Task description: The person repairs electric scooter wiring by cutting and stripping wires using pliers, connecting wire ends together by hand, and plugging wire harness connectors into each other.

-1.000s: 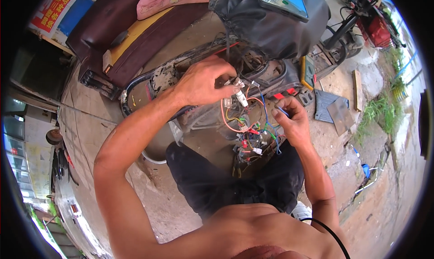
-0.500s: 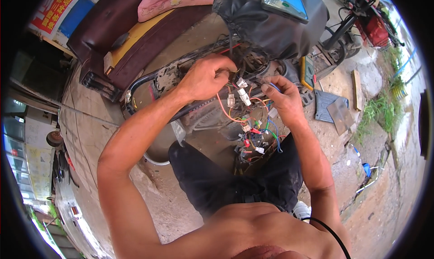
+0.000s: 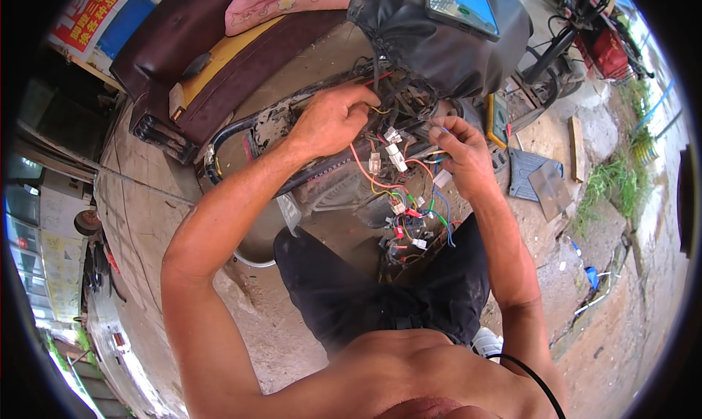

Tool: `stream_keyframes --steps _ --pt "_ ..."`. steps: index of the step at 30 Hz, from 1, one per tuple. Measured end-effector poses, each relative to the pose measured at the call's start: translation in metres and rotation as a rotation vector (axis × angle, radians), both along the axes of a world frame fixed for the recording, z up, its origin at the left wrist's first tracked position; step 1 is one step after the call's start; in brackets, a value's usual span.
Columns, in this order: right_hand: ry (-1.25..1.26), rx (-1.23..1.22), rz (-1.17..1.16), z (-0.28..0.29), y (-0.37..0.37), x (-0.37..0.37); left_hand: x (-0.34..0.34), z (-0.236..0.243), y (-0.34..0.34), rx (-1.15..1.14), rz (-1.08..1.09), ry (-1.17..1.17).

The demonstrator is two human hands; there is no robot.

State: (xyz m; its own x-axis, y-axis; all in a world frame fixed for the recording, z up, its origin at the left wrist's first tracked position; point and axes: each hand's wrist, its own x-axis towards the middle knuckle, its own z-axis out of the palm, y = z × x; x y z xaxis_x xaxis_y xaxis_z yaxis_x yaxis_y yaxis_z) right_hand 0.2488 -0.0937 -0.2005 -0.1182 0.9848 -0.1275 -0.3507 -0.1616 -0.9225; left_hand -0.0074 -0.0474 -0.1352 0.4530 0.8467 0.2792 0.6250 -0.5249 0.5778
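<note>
My left hand (image 3: pixel 329 123) is raised over the frame of a partly stripped vehicle (image 3: pixel 259 130), its fingers closed on a thin yellow wire (image 3: pixel 379 110). My right hand (image 3: pixel 461 156) is closed in a pinch on a thin blue wire (image 3: pixel 444 131), just right of the left one. Between and below them hangs a tangle of coloured wires (image 3: pixel 431 199) with white plug connectors (image 3: pixel 396 157), plus small red and black connectors (image 3: pixel 413 213) lower down, between my knees.
Behind are a maroon sofa (image 3: pixel 234 68) and a black padded seat (image 3: pixel 409 46) with a tablet-like device (image 3: pixel 462 6) on it. To the right lie a yellow multimeter (image 3: pixel 497 119), a wooden stick (image 3: pixel 576 148) and flat plates (image 3: pixel 526 174). Grass (image 3: pixel 614 185) borders the concrete.
My left hand has moved up and left, off the white connectors, to the yellow wire. My right hand has risen leftward, toward the left hand, still pinching the blue wire.
</note>
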Motion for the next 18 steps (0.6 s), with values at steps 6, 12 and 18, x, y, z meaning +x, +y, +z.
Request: stream_keyframes --steps 6,12,18 --pt "0.016 -0.009 0.052 -0.008 -0.004 0.002 0.002 0.0 -0.002 0.024 -0.058 0.029" --pt "-0.011 0.037 0.072 -0.003 -0.011 0.001 0.002 0.001 -0.004 0.108 -0.114 0.078" --pt "-0.117 0.204 0.06 0.002 -0.007 0.0 0.01 0.014 -0.002 0.155 -0.199 0.075"
